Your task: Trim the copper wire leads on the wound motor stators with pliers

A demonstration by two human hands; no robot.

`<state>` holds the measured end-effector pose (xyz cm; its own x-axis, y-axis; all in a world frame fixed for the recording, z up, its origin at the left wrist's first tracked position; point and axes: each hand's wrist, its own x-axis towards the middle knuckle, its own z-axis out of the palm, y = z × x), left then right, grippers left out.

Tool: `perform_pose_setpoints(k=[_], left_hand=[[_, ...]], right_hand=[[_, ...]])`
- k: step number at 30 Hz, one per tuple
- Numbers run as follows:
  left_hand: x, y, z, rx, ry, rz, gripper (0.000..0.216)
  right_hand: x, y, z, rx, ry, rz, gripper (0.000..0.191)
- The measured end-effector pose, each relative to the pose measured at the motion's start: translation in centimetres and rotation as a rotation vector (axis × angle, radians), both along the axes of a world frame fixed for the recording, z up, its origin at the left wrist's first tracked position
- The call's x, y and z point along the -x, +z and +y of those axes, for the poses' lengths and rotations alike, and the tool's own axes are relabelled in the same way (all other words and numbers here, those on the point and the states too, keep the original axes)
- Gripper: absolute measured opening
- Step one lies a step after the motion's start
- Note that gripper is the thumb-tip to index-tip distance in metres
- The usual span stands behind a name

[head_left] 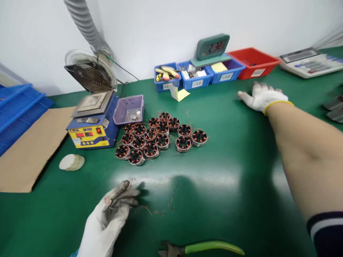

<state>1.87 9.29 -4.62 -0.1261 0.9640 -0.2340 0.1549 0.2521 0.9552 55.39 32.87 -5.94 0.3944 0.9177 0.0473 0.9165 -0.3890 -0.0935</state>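
My left hand (pixel 116 205), in a white glove with dirty grey fingertips, is at the lower left with its fingers pinched together. Fine copper wire scraps (pixel 131 182) stick up at its fingertips. Loose wire bits (pixel 172 201) lie on the green table to its right. My right hand (pixel 264 96), in a white glove with a yellow cuff, reaches out at the upper right, fingers apart and holding nothing. Beyond the left hand sit several copper-wound motor stators (pixel 151 150) in a cluster. Green-handled cutting pliers (pixel 198 248) lie at the bottom edge, one handle visible.
A blue-yellow soldering unit (pixel 91 132) and a purple tray (pixel 115 119) stand at left, below a fume hose (pixel 85 25). Along the wall are blue bins (pixel 197 84), a clock (pixel 213 46), a red bin (pixel 257 73) and a scale (pixel 308 71). Cardboard (pixel 34 150) lies left.
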Motion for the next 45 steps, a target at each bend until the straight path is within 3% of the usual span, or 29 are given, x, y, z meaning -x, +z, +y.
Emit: perform_pose_setpoints(k=[7,12,15,19,25,28,31,34,37,41,45], left_hand=[[-1.0,1.0,0.1,-0.034,0.067,0.044,0.045],[-2.5,1.2,0.2,-0.072,-0.001,0.003,0.042],[-2.1,1.2,-0.3,-0.097,-0.023,-0.042,0.042],[-1.2,2.0,-1.5,-0.114,-0.142,-0.087,0.036],[-1.4,3.4,-2.6,-0.275,-0.087,-0.217,0.030],[-1.5,3.6,-2.7,-0.306,-0.065,-0.234,0.031],[-1.6,3.4,-2.8,-0.341,-0.067,-0.213,0.033],[-1.8,3.1,-3.0,-0.357,-0.077,-0.182,0.033],[-1.7,2.9,-3.0,-0.356,-0.050,-0.133,0.032],[-1.2,2.5,-2.8,-0.315,-0.054,-0.061,0.033],[-1.2,2.1,-3.1,-0.195,-0.063,-0.020,0.042]], right_hand=[[2.4,-0.5,4.9,0.058,0.145,0.014,0.088],[3.7,-0.5,4.1,0.051,0.269,-0.014,0.085],[4.4,-0.9,0.7,0.046,0.407,-0.049,0.086],[6.7,-1.2,-7.0,0.057,0.596,-0.076,0.087],[14.7,-2.1,-19.7,0.035,0.854,-0.060,0.091],[17.4,-3.0,-22.4,-0.026,0.896,0.071,0.090],[16.0,-3.1,-20.6,-0.121,0.659,0.129,0.083],[11.8,-2.3,-16.0,-0.177,0.368,0.106,0.085],[7.7,-1.5,-11.2,-0.163,0.175,0.069,0.088],[4.9,-1.5,-5.9,-0.154,0.027,0.001,0.065],[3.6,-1.6,-1.0,-0.163,0.031,-0.065,0.044]])
